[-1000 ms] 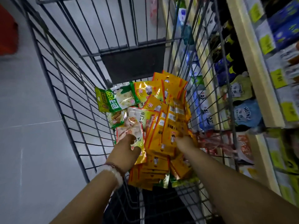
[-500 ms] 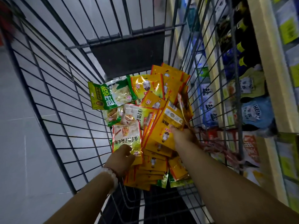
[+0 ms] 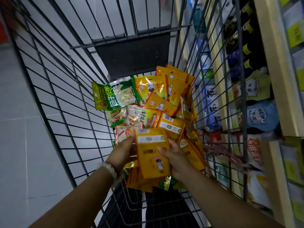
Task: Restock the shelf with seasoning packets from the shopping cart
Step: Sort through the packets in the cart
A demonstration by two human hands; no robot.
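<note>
Frame centre: left hand (image 3: 121, 153) and right hand (image 3: 174, 157) both grip one orange seasoning packet (image 3: 152, 152), blurred, above the pile inside the wire shopping cart (image 3: 54, 96). One green packet (image 3: 113, 96) upper left of pile. Orange ones overlap, uncountable. Shelf (image 3: 271, 71) at right.

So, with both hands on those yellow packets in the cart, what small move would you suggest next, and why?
Probably lift the yellow packets up out of the cart toward the shelf on the right. The left hand and right hand grip them above the pile.
</note>
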